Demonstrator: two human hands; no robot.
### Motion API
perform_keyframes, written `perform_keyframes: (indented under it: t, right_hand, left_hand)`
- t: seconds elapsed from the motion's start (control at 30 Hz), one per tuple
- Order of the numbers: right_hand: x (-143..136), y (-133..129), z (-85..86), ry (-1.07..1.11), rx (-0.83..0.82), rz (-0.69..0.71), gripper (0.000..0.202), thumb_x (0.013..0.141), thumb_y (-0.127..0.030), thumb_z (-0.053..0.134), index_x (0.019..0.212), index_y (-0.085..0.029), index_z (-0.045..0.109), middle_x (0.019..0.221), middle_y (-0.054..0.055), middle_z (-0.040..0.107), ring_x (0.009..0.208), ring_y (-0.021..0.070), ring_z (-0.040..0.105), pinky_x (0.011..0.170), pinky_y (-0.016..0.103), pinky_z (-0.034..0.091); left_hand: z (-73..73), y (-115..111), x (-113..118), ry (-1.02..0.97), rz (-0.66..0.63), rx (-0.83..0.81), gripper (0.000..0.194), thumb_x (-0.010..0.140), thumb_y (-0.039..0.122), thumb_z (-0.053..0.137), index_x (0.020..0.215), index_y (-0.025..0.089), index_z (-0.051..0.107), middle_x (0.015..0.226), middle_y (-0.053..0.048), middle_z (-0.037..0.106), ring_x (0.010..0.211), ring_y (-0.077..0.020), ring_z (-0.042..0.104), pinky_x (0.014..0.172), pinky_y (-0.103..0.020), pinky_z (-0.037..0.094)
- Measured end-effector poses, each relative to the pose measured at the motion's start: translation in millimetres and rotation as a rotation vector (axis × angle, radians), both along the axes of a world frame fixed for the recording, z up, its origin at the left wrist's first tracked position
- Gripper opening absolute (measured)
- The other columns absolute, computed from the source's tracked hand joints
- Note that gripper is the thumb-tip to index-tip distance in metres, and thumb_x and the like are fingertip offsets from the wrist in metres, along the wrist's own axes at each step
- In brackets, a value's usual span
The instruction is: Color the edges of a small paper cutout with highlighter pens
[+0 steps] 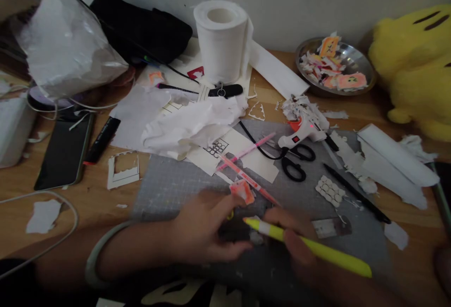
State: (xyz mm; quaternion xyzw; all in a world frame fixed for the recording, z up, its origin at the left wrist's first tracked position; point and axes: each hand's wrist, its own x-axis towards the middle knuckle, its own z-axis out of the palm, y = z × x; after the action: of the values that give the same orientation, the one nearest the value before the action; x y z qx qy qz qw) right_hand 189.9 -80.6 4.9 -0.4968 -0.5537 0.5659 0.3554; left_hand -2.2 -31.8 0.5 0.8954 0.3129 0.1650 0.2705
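In my right hand (pixel 299 241) is a yellow highlighter (pixel 317 248), its uncapped orange-tinted tip pointing left. My left hand (pixel 207 227) has a small orange-and-pink coloured paper piece (pixel 242 190) at its fingertips, while its thumb sits apart, lower down. A small yellow bit (pixel 230 214) shows by the left fingers; what it is stays unclear. Both hands are over the grey cutting mat (pixel 162 189), slightly blurred. Just beyond them an orange pen (pixel 248 178) and a pink pen (pixel 255 148) lie crossed on cut card.
Right of centre are a white hot glue gun (pixel 303 133), black-handled scissors (pixel 294 168) and a black pen (pixel 355 192). A metal bowl (pixel 357 60) holds coloured scraps. Further back stands a paper roll (pixel 221 43). On the left lie a phone (pixel 63 152) and a black marker (pixel 103 140).
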Motion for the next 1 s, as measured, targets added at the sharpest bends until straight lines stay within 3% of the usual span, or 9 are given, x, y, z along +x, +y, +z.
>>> perform_keyframes:
  t: [0.1, 0.17, 0.27, 0.4, 0.6, 0.8, 1.0]
  right_hand:
    - [0, 0, -5.3, 0.131, -0.061, -0.168, 0.033, 0.082, -0.044, 0.036, 0.090, -0.019, 0.054, 0.055, -0.001, 0.052, 0.045, 0.0116, 0.047, 0.041, 0.022, 0.037]
    - [-1, 0, -8.4, 0.112, -0.090, -0.213, 0.028, 0.082, -0.038, 0.038, 0.097, -0.019, 0.052, 0.059, 0.000, 0.054, 0.045, 0.0107, 0.048, 0.039, 0.020, 0.037]
    - [-4, 3, -9.0, -0.092, -0.003, -0.157, 0.018, 0.077, -0.026, 0.042, 0.089, -0.020, 0.055, 0.065, 0.000, 0.057, 0.050, 0.0105, 0.051, 0.046, 0.021, 0.041]
    - [-7, 8, -3.1, -0.320, 0.098, -0.054, 0.015, 0.069, -0.017, 0.047, 0.081, -0.022, 0.054, 0.068, -0.001, 0.060, 0.061, 0.0123, 0.055, 0.061, 0.024, 0.043]
    - [-10, 9, -3.0, -0.439, 0.049, -0.041, 0.013, 0.065, -0.016, 0.048, 0.077, -0.022, 0.048, 0.059, -0.005, 0.053, 0.046, 0.0084, 0.045, 0.046, 0.019, 0.036]
    - [-8, 8, -13.0, -0.482, 0.073, 0.016, 0.012, 0.065, -0.018, 0.049, 0.075, -0.023, 0.045, 0.058, -0.004, 0.054, 0.044, 0.0089, 0.046, 0.044, 0.019, 0.035]
    - [-3, 10, -7.9, -0.449, 0.093, 0.111, 0.009, 0.066, -0.018, 0.047, 0.072, -0.022, 0.042, 0.060, -0.004, 0.054, 0.048, 0.0096, 0.047, 0.046, 0.020, 0.035]
  left_hand:
    - [0.5, 7, 0, 0.137, 0.135, 0.060, 0.036, 0.077, 0.044, 0.049, 0.101, 0.018, 0.040, 0.065, 0.001, 0.058, 0.053, -0.0142, 0.056, 0.049, -0.023, 0.040]
    - [0.2, 11, 1, 0.245, 0.156, 0.069, 0.045, 0.074, 0.050, 0.051, 0.103, 0.017, 0.040, 0.067, 0.000, 0.058, 0.056, -0.0165, 0.057, 0.051, -0.025, 0.042]
    - [-0.9, 15, 3, 0.377, 0.151, 0.058, 0.051, 0.073, 0.055, 0.050, 0.104, 0.015, 0.042, 0.068, -0.002, 0.059, 0.061, -0.0200, 0.059, 0.053, -0.029, 0.043]
    - [-3.0, 15, 3, 0.369, 0.082, 0.057, 0.039, 0.077, 0.049, 0.046, 0.099, 0.017, 0.047, 0.072, -0.004, 0.062, 0.064, -0.0205, 0.059, 0.055, -0.030, 0.044]
    - [-3.0, 14, 2, 0.332, -0.031, 0.047, 0.037, 0.075, 0.041, 0.049, 0.105, 0.019, 0.046, 0.075, -0.002, 0.063, 0.067, -0.0203, 0.060, 0.059, -0.031, 0.045]
    - [-2.7, 13, 2, 0.342, -0.028, 0.034, 0.039, 0.076, 0.041, 0.048, 0.106, 0.018, 0.046, 0.077, -0.004, 0.063, 0.069, -0.0206, 0.061, 0.061, -0.032, 0.046]
    - [-3.0, 12, 2, 0.332, -0.013, 0.057, 0.038, 0.076, 0.041, 0.048, 0.105, 0.017, 0.047, 0.077, -0.004, 0.063, 0.070, -0.0209, 0.061, 0.063, -0.032, 0.046]
